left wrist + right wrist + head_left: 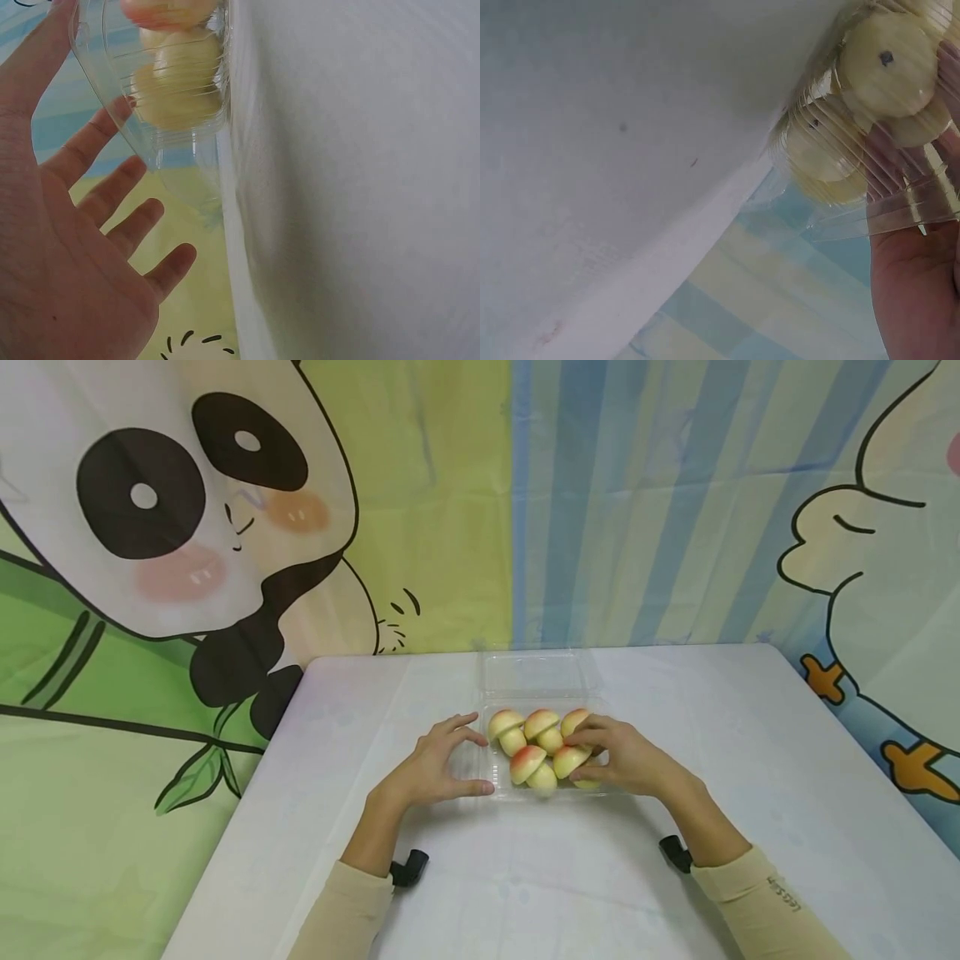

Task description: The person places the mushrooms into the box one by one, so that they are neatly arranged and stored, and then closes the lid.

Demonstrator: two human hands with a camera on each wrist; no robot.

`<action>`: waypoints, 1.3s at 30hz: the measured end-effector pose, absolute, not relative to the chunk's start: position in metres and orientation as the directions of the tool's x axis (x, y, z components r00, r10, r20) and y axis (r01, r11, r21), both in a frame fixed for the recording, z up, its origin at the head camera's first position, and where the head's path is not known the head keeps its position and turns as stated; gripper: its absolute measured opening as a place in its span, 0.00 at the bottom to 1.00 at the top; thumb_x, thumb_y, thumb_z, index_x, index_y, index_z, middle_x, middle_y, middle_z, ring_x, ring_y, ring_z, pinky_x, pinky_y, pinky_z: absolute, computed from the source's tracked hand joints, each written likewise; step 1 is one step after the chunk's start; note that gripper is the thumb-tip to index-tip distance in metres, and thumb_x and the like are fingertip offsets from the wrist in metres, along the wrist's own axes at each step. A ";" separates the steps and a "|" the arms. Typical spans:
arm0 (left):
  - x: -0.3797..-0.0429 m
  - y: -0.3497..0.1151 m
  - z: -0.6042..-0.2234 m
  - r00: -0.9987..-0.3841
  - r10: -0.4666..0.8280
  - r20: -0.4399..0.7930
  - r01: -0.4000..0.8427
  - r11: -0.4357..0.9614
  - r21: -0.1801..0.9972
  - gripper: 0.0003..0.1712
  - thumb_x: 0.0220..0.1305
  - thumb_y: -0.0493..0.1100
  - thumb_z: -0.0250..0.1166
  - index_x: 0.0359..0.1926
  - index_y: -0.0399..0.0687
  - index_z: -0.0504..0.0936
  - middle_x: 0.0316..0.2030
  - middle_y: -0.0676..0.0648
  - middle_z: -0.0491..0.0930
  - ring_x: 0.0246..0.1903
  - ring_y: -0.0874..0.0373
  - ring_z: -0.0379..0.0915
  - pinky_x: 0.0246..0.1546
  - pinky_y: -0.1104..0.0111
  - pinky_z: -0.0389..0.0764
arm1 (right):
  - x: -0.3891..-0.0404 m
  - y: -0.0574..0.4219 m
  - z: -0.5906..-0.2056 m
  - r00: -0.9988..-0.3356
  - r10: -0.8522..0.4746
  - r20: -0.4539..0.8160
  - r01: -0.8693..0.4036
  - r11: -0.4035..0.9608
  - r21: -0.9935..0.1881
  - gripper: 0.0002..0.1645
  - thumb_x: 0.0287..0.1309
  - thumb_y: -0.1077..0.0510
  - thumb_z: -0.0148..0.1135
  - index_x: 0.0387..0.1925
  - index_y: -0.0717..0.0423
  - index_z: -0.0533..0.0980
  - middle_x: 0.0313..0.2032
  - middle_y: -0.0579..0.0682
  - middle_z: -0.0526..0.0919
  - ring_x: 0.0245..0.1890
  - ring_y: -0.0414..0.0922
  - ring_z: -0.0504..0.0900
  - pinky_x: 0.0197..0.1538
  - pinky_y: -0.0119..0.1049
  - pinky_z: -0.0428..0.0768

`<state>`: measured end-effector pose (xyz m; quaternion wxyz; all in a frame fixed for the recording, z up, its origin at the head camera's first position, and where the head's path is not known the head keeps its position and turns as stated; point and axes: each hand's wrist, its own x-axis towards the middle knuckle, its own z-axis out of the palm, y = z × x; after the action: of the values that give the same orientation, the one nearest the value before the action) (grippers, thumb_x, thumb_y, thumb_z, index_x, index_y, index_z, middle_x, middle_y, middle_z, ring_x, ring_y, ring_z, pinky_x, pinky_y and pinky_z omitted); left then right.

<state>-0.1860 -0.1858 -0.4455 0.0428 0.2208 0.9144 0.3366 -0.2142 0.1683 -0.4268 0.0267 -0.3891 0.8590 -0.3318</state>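
Observation:
Several toy mushrooms [527, 764] with red-and-yellow caps and pale stems lie in two rows inside a clear plastic box [501, 778]. At the box's right end my right hand [626, 758] pinches the front-right toy mushroom [572, 761] between thumb and fingers, partly covering it. Through the ribbed wall in the right wrist view, fingers show beside pale stem ends [889, 64]. My left hand [435, 768] is spread at the left end, thumb and fingertips by the rim, holding nothing. Whether those fingertips touch the box [180, 135] cannot be told.
The clear lid [536, 675] stands folded back behind the box, near the table's far edge. A white cloth covers the table [510, 877]. Behind it hangs a printed backdrop [435, 510] with a panda and stripes. Black wrist cameras [410, 867] sit under both forearms.

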 end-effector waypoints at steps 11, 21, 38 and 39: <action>-0.185 -0.187 -0.444 -0.903 0.421 0.084 0.373 0.672 0.639 0.41 0.48 0.76 0.73 0.58 0.62 0.80 0.79 0.57 0.56 0.78 0.47 0.47 0.70 0.33 0.56 | -0.214 0.166 -0.415 -0.678 -0.702 0.217 -0.684 0.495 -0.536 0.31 0.52 0.54 0.81 0.56 0.59 0.81 0.56 0.51 0.79 0.48 0.47 0.83 0.48 0.44 0.86; -0.184 -0.191 -0.440 -0.908 0.407 0.099 0.364 0.650 0.668 0.40 0.54 0.74 0.71 0.64 0.65 0.77 0.80 0.59 0.50 0.77 0.43 0.49 0.66 0.31 0.60 | -0.226 0.172 -0.414 -0.603 -0.670 0.432 -0.779 0.379 -0.499 0.25 0.55 0.60 0.78 0.54 0.56 0.80 0.51 0.51 0.83 0.49 0.54 0.83 0.45 0.48 0.86; -0.207 -0.192 -0.433 -0.938 0.343 0.042 0.273 0.658 0.701 0.49 0.58 0.75 0.67 0.75 0.66 0.62 0.78 0.45 0.57 0.77 0.46 0.51 0.72 0.40 0.60 | -0.259 0.196 -0.418 -0.866 -0.465 0.184 -0.447 0.552 -0.704 0.44 0.77 0.47 0.55 0.81 0.51 0.45 0.74 0.65 0.54 0.71 0.66 0.60 0.64 0.66 0.71; -0.210 -0.191 -0.433 -0.939 0.342 0.030 0.263 0.662 0.702 0.50 0.58 0.75 0.67 0.76 0.66 0.60 0.77 0.44 0.59 0.77 0.45 0.53 0.72 0.41 0.61 | -0.261 0.197 -0.419 -0.879 -0.458 0.135 -0.402 0.558 -0.726 0.46 0.78 0.45 0.53 0.82 0.51 0.40 0.76 0.67 0.50 0.72 0.69 0.57 0.65 0.67 0.68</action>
<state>-0.2102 -0.1911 -0.4331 0.0524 0.1662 0.9100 0.3762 -0.2607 0.1965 -0.4189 0.0345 -0.2437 0.8819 -0.4020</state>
